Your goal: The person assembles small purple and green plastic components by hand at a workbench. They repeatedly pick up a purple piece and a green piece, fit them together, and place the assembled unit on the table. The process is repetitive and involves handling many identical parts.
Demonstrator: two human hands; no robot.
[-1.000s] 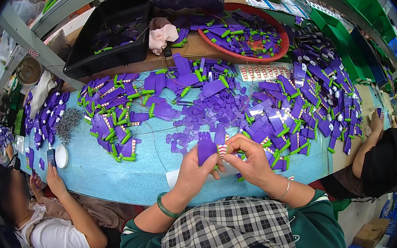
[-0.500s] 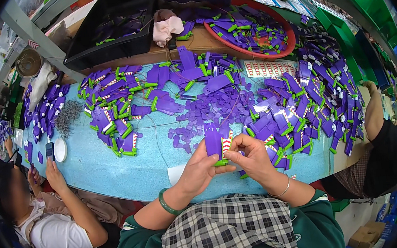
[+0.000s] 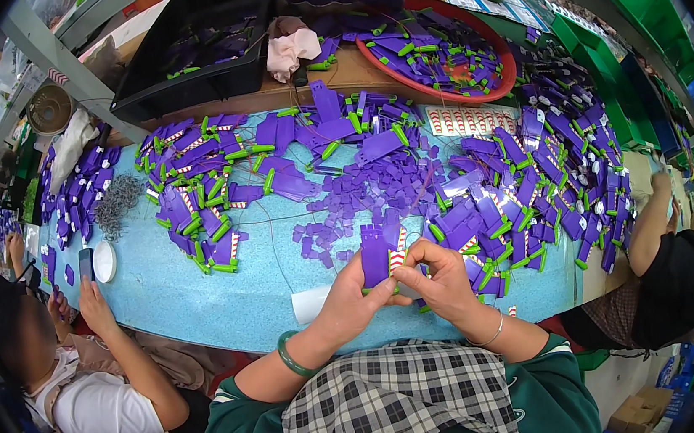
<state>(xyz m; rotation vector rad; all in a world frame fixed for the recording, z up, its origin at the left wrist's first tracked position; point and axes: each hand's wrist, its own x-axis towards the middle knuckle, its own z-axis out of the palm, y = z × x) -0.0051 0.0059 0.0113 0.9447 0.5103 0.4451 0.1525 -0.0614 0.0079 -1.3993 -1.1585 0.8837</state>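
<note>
My left hand [image 3: 349, 299] grips a flat purple plastic part [image 3: 374, 252] with a green end, held upright just above the table near its front edge. The thumb lies across the lower part of the piece. My right hand [image 3: 442, 278] is closed in a pinch at the part's right edge, on a red-and-white striped sticker [image 3: 398, 252]. Whether the sticker is fully stuck down I cannot tell. Beyond my hands lies a heap of small purple pieces [image 3: 378, 188]. A white roll [image 3: 310, 305] sits beside my left wrist.
Piles of purple-and-green parts lie left [image 3: 200, 190] and right [image 3: 530, 189] on the blue table [image 3: 161, 295]. Further back are a black bin [image 3: 181, 90], a red basin [image 3: 509, 72] and a striped sticker sheet [image 3: 472, 119]. Co-workers sit at both sides; one holds a phone [image 3: 86, 265].
The purple part has turned slightly in my left hand, and its green end is now mostly covered by my fingers. The co-worker at the right has moved an arm.
</note>
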